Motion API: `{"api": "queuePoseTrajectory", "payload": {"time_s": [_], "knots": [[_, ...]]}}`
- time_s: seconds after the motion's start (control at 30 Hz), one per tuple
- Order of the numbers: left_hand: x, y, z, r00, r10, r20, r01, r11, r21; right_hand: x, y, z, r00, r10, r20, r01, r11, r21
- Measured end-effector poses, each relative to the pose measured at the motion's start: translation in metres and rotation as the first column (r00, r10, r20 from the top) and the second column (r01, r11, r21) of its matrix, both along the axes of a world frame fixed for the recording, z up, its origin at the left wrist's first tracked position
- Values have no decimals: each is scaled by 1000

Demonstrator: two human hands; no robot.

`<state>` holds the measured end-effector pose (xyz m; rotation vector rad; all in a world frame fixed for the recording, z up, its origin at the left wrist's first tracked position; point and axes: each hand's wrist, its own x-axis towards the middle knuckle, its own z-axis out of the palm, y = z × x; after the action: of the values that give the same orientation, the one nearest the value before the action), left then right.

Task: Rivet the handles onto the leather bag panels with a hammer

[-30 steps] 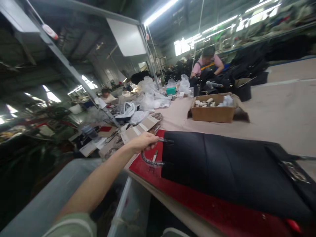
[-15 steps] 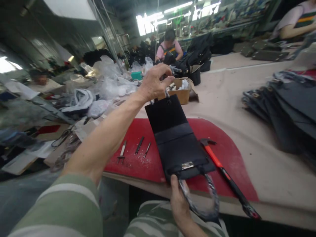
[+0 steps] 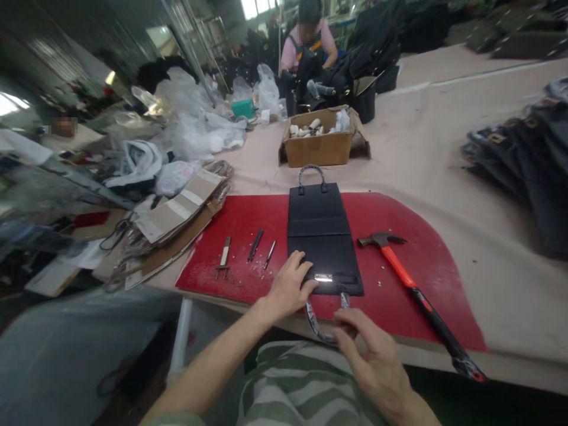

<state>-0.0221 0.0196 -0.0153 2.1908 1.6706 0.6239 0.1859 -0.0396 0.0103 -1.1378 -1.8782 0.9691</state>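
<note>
A black bag piece [image 3: 320, 210] lies flat before me, with a plastic-wrapped handle at each end and a shiny metal plate [image 3: 323, 277] close to its near edge. My left hand [image 3: 288, 285] rests on its near left part, fingers spread, thumb close to the plate. My right hand [image 3: 375, 361] is curled and slightly blurred at the near handle [image 3: 313, 319]. Its fingertips cover part of the loop, so I cannot tell whether they grip it. A claw hammer [image 3: 394, 266] with an orange and black handle lies to the right of the bag piece.
Under the bag piece is a red board [image 3: 417, 278]. On its left lie a pronged tool [image 3: 224, 257] and two thin rods [image 3: 255, 245]. Farther back stands a cardboard box [image 3: 317, 151] of small parts. Dark pieces [image 3: 519, 148] are stacked at right; a person sits beyond.
The bag piece has gone from raised and tilted to flat on the board. My left hand has left its far end and come down onto the near part; my right hand has moved to the right.
</note>
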Motion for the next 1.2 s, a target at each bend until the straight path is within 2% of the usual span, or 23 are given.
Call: {"api": "queuePoseTrajectory", "payload": {"time_s": [0.07,0.13,0.23,0.33,0.4,0.47,0.53,0.6,0.67,0.73,0.87,0.97,1.0,1.07,1.13,1.2], "knots": [[14,-12,-5,999,6,43,-8,999,36,6,24,-9,982,-137,128,100,959,263],[26,-17,-10,994,-15,110,7,997,74,6,47,-23,949,-170,265,56,919,391],[37,-18,-17,973,-3,231,-27,992,127,1,72,-41,901,-120,418,-81,897,434],[25,-15,-17,939,62,337,-126,977,171,-2,78,-50,859,-123,497,-146,872,468],[-2,-10,-8,920,165,355,-242,952,185,-3,77,-53,849,-137,510,-152,860,486],[-43,-4,7,898,345,273,-398,901,172,-3,74,-54,851,-143,506,-148,858,491],[-92,1,23,827,559,63,-561,814,149,-4,71,-54,848,-147,509,-139,866,481],[-138,5,34,696,684,-216,-686,723,81,-5,69,-51,840,-149,521,-129,879,459],[-176,11,37,654,636,-410,-725,681,-103,-6,66,-47,828,-144,541,-122,897,425],[-200,18,33,675,551,-490,-717,647,-260,-7,63,-43,818,-130,561,-117,916,383],[-214,31,24,737,465,-490,-661,648,-378,-7,59,-39,814,-101,572,-108,941,320],[-213,31,24,749,518,-414,-662,611,-433,-6,57,-40,822,-91,563,-103,947,304],[-213,28,25,751,563,-344,-658,604,-450,-6,57,-41,825,-91,558,-99,948,301],[-211,20,27,744,661,-91,-613,623,-487,-6,57,-42,833,-86,546,-94,951,293],[-204,10,30,671,703,237,-520,674,-525,-6,57,-42,843,-85,532,-86,954,287],[-187,0,34,541,679,497,-417,729,-543,-6,57,-41,849,-85,522,-78,956,283]]}}
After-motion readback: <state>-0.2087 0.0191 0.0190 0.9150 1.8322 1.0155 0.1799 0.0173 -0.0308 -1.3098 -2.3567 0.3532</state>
